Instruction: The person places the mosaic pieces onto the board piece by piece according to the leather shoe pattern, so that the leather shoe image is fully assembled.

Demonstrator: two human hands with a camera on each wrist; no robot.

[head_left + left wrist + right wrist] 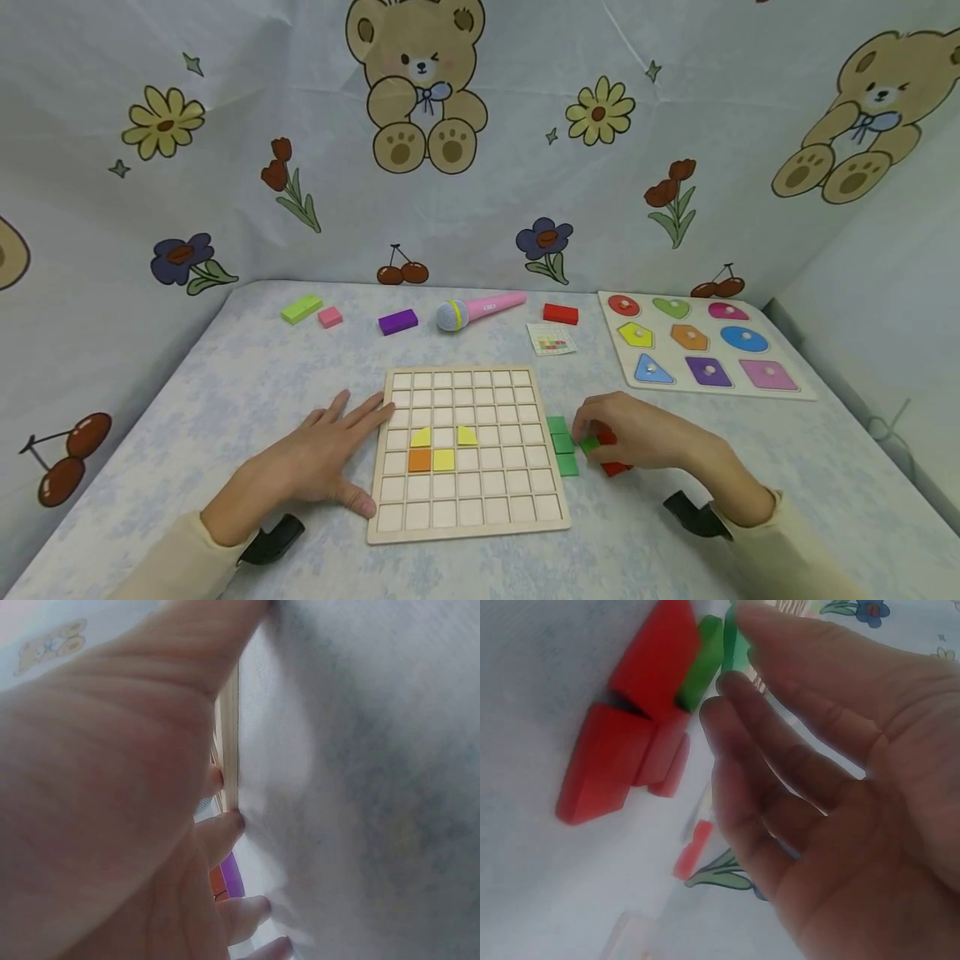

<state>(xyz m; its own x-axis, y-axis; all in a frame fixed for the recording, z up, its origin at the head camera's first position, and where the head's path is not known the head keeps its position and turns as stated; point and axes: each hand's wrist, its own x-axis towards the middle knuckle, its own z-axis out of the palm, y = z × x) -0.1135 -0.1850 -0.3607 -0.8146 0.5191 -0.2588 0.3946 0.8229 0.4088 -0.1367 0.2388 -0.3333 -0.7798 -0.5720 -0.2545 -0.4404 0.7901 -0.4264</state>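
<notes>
A wooden grid board lies in front of me, holding two yellow rounded pieces, an orange square and a yellow square. My left hand rests at the board's left edge, fingers spread and straight. My right hand is just right of the board, thumb and fingers loosely bent over a light green block and several red blocks. No piece shows in its grip in the right wrist view. Green tiles lie between the board and this hand.
Along the back lie a lime block, a pink block, a purple block, a toy microphone and a red block. A small pattern card and a shape puzzle board are at back right.
</notes>
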